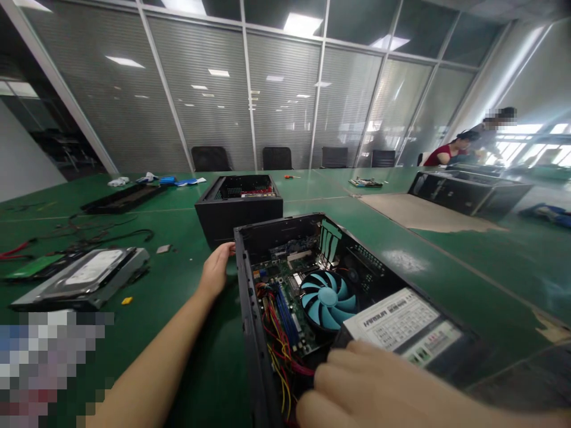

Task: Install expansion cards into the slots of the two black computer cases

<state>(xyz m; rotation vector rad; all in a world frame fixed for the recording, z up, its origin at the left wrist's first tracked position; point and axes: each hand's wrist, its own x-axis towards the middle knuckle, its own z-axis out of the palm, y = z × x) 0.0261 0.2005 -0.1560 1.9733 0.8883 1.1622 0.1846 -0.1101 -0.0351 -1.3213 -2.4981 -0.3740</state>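
Observation:
An uncovered black computer case lies on its side on the table in front of me. My left hand is at its far left corner, fingertips tucked against the outer wall. Inside, a round cooler fan with turquoise blades sits over the motherboard. Blue memory slots and a bundle of red and yellow cables are beside it. At the near right is a labelled power supply. My right hand, knuckles up and fingers curled, is at its near left edge; whatever the fingers hold is hidden.
A second black case stands just behind. Leftward lie a hard drive, a yellow piece, loose cables and a black panel. Cardboard and another case are rightward, with two people beyond.

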